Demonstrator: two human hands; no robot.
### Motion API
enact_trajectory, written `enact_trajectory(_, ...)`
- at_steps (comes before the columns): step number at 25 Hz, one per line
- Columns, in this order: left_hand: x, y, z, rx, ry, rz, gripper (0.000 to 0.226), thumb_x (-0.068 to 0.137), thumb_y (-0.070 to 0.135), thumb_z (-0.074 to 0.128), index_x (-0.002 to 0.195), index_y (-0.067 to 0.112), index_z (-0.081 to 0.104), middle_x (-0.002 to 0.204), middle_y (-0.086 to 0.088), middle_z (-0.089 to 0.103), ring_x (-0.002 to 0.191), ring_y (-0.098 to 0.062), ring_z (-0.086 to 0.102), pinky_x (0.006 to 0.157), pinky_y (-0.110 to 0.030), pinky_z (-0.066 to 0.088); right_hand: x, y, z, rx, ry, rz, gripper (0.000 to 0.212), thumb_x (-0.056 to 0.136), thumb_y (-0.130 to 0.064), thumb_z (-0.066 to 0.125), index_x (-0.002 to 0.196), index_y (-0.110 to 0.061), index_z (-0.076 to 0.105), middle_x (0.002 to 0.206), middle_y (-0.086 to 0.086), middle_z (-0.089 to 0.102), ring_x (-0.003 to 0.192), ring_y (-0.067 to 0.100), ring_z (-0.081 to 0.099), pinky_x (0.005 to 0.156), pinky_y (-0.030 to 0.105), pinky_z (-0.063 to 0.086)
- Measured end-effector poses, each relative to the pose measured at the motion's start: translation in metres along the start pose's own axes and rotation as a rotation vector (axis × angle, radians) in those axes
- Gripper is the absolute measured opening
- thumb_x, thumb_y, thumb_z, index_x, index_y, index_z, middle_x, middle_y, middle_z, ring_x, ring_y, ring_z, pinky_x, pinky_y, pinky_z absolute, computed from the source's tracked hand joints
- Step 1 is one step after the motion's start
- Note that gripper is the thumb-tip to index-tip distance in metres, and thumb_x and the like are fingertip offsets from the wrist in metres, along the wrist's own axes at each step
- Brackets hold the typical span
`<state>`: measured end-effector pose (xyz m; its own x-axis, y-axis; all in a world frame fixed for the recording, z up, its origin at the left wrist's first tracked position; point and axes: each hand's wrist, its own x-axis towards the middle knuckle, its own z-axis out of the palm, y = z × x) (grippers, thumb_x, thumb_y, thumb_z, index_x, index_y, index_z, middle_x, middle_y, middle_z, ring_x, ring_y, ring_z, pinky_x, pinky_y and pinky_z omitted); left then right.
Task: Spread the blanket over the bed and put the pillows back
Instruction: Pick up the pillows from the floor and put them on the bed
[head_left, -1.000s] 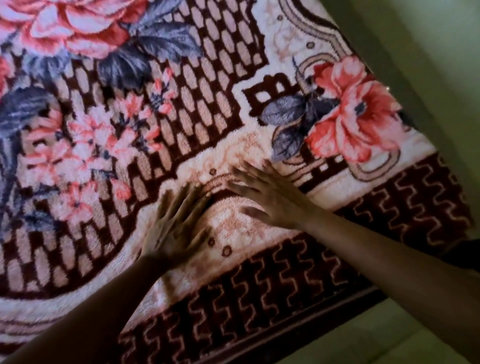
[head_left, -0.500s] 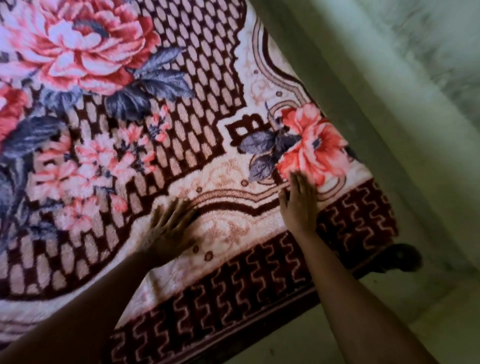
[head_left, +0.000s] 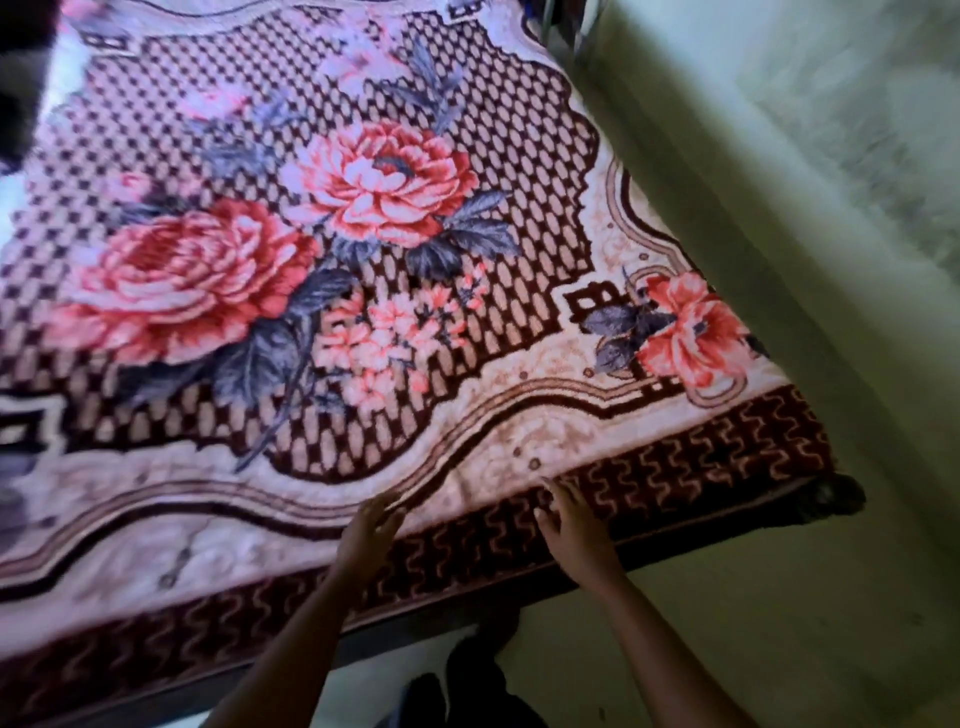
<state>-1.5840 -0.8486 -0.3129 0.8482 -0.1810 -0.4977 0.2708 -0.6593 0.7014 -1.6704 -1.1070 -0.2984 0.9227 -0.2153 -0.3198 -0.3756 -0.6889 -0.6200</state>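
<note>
Here, both hands (head_left: 366, 535) (head_left: 571, 530) on blanket (head_left: 519, 156)

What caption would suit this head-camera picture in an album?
Left hand and right hand rest on the near border of a rose-patterned blanket spread over the bed.

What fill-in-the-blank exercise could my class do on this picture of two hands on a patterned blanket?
1. The blanket shows big pink ____ with grey leaves.
2. The right hand rests on its dark red border of ____ lines.
3. The left hand holds nothing; its fingers lie ____.
4. The wall right of the blanket is pale ____.
Missing words: flowers; zigzag; straight; green.
</note>
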Motion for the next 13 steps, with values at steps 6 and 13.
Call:
enact_trajectory(6, -0.123, -0.112, -0.093, -0.187, 0.220, -0.104, 0.025, 0.090, 0.005, 0.057, 0.114, 0.000, 0.062, 0.107, -0.016, 0.065, 0.100, -0.026, 0.062, 0.072, -0.020, 0.042, -0.066, -0.108, 0.074, 0.134, -0.163, 0.018, 0.039, 0.094, -0.015, 0.052, 0.133, -0.012, 0.048, 0.126, 0.010, 0.055, 0.091, 0.015, 0.058, 0.078, 0.022, 0.042)
enact_trajectory(13, -0.312, -0.249, -0.160, -0.543, 0.510, -0.355, 0.026, 0.097, 0.027, 0.048, 0.121, 0.022, 0.059, 0.120, 0.005, 0.055, 0.111, -0.013, 0.051, 0.090, -0.031, 0.040, -0.131, -0.247, 0.191, -0.145, -0.468, -0.289, 0.033, 0.093, -0.021, 0.054, 0.125, -0.013, 0.057, 0.127, 0.009, 0.057, 0.115, 0.021, 0.054, 0.092, 0.024, 0.040)
